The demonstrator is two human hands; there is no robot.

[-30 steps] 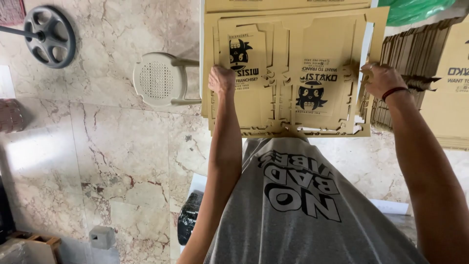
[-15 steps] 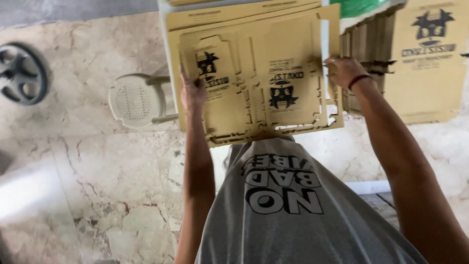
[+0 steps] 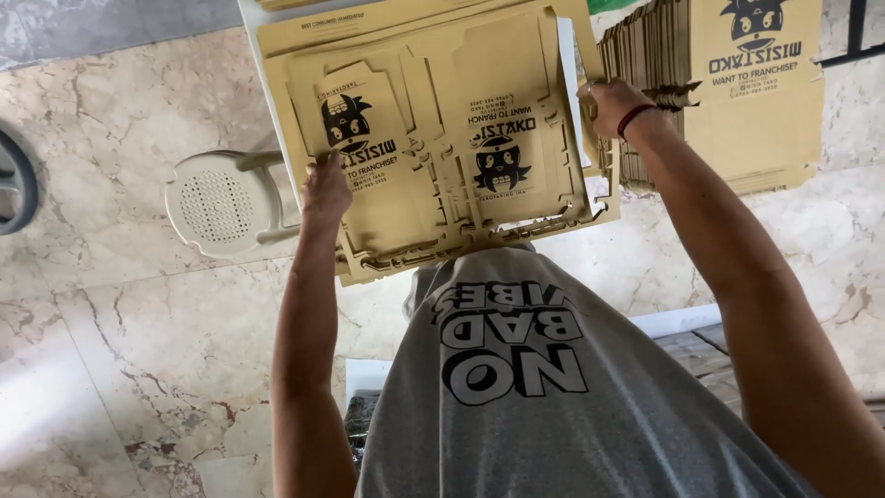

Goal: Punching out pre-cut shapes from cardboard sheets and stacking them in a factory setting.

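A stack of flat brown die-cut cardboard sheets (image 3: 442,129) with black printed figures lies on a white table in front of me. My left hand (image 3: 325,189) grips the stack's left part near its front edge. My right hand (image 3: 608,103), with a red band at the wrist, grips the stack's right edge. Both arms are stretched out over my grey printed shirt.
A taller pile of the same brown printed cardboard (image 3: 737,92) stands to the right. A white plastic stool (image 3: 217,203) sits on the marble floor (image 3: 120,350) at the left. A dark round object (image 3: 14,184) shows at the left edge. A white board (image 3: 682,318) lies low right.
The view has shifted, so the stack and stool appear further left. Both hands keep their hold on the cardboard stack, and the right-hand pile shows more fully.
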